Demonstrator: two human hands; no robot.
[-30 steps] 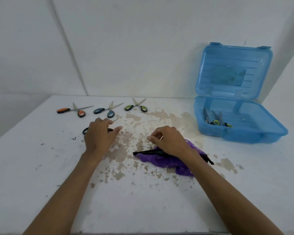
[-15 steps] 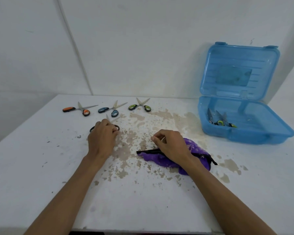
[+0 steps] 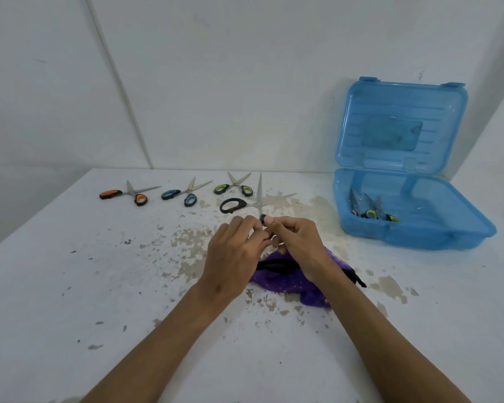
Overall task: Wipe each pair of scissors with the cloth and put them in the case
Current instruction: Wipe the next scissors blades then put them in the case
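Note:
Black-handled scissors point(image 3: 232, 205) are held up above the table with the blades spread apart. My left hand point(image 3: 234, 255) and my right hand point(image 3: 298, 241) meet at the lower handle and both pinch it. Just under my hands the purple cloth point(image 3: 282, 282) lies crumpled on the table, with a black strip across it. At the right stands the blue plastic case point(image 3: 419, 238), lid raised, with some scissors point(image 3: 373, 212) inside. Three more pairs lie in a row at the back: orange-handled scissors point(image 3: 122, 194), blue-handled scissors point(image 3: 181, 194), green-handled scissors point(image 3: 234, 188).
The white table point(image 3: 99, 286) has flaked, stained patches around its middle. White walls close the table in at the back and right; the case's lid leans against the corner. The table's left edge drops off at the far left.
My left hand lifted the black-handled scissors off the table and carried them right. My right hand left the cloth and joined it on the scissors, whose blades now stand spread.

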